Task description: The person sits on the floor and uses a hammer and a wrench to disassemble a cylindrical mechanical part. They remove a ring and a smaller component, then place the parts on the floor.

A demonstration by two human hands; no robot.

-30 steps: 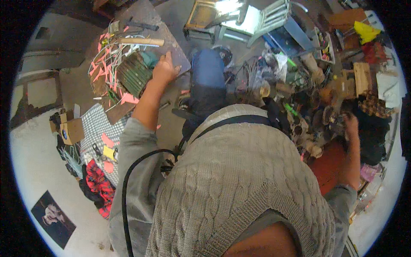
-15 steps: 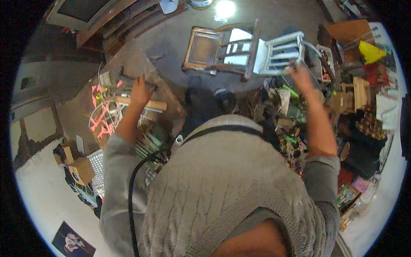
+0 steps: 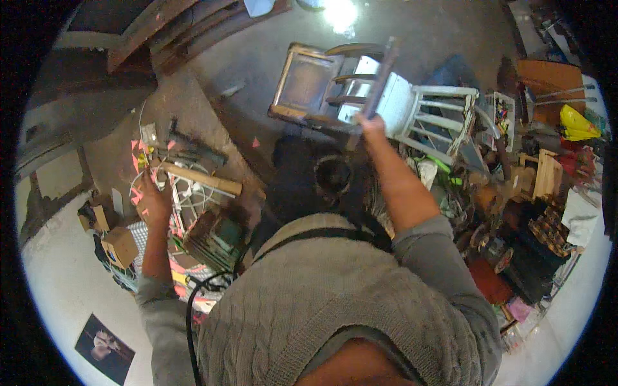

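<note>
A brown wooden chair (image 3: 308, 80) with a padded-looking seat and curved slats lies ahead of me. My right hand (image 3: 371, 126) is closed round the near end of its dark back rail (image 3: 384, 71). Partly behind that rail is a white chair (image 3: 400, 103) with a slatted back. On the left, my left hand (image 3: 154, 198) reaches over a tangle of white cable (image 3: 143, 125) and pink triangular pieces (image 3: 136, 193). Its fingers look apart, though slightly blurred, and I see nothing held in them. A light wooden stick (image 3: 203, 178) lies just beside this hand.
Tools and a dark bar (image 3: 196, 145) lie past the stick. Cluttered goods, a white crate (image 3: 504, 122) and a yellow bag (image 3: 578, 122) fill the right side. Cardboard boxes (image 3: 120, 248) stand at the left. Wooden shelving (image 3: 180, 35) stands at the far left.
My right hand has moved left from the white chair to the brown chair's rail. My left hand has shifted left and nearer, over the cables. My view has shifted too.
</note>
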